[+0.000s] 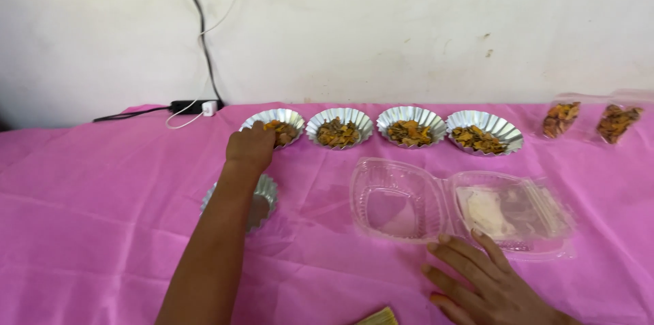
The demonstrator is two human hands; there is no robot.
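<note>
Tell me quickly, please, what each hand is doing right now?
Left hand: closed on a snack piece at the leftmost foil cup.
Right hand: open, flat on the pink cloth, holding nothing.

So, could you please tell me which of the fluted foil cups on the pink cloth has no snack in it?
The foil cup nearest the camera, partly hidden under the left forearm, is empty. The four cups in the back row all hold orange-brown snack pieces.

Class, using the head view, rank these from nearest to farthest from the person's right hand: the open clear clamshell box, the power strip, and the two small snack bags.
From the right hand:
1. Clear clamshell box, just above the fingertips.
2. Snack bags, far right, by the wall.
3. Power strip, far left, by the wall.
</note>
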